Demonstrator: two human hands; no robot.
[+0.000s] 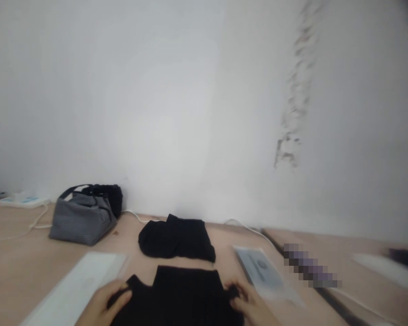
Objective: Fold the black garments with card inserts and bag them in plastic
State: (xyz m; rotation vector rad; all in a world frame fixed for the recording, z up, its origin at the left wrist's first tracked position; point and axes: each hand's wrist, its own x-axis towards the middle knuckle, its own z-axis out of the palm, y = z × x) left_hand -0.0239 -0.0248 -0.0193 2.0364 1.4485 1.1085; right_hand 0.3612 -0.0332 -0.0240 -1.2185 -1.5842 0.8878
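Observation:
A black piece of folded fabric (187, 296), probably a garment whose exact kind I cannot make out, is stretched between both my hands above the table's near side. My left hand (104, 301) pinches its left edge with thumb and fingers. On the opposite edge, the bent fingers of my right hand (248, 301) grip the same fabric. Just beyond it lies a second black folded cloth (177, 237), flat on the table with a rounded left end. The bottom of the held fabric is cut off by the frame.
A grey lunch bag (81, 219) stands by the wall at left, near a white power strip (23, 200). White packaging (80, 287) lies left, and a clear-edged grey packet (260, 269) right. A dark gap (336, 305) divides the tabletops; a pixelated purplish object (309, 267) lies across it.

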